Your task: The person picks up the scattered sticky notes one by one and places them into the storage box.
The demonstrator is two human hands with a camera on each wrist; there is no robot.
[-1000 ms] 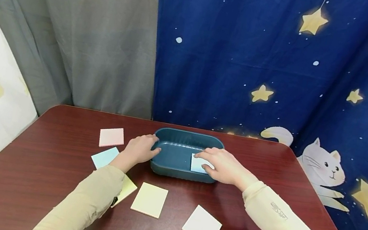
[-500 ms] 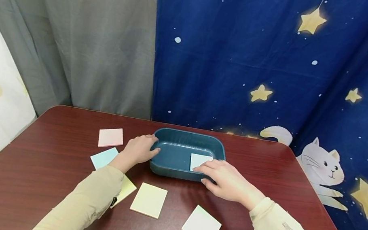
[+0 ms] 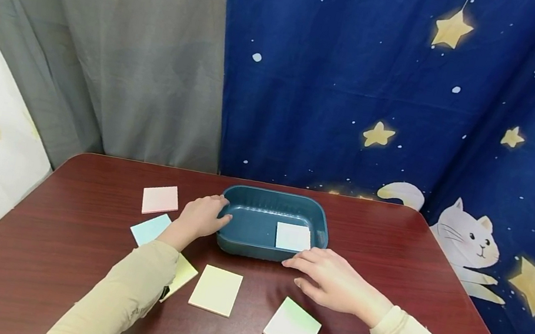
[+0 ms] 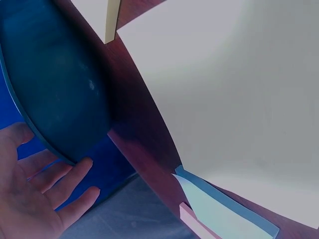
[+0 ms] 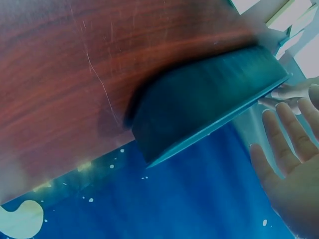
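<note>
One sleeve (image 3: 116, 295) partly hides a yellow pad (image 3: 182, 276); left hand (image 3: 201, 216) and right hand (image 3: 336, 280) have loosely extended fingers (image 4: 70, 183).

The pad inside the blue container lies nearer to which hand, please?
Right: the right hand is front-right of the pad, by the near wall of the container; the left hand is at the container's left end, farther away.

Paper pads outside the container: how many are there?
5: pink pad and blue pad at left, yellow pad partly behind the left sleeve, pale yellow pad centre, green-white pad right. The sleeve may hide more.
</note>
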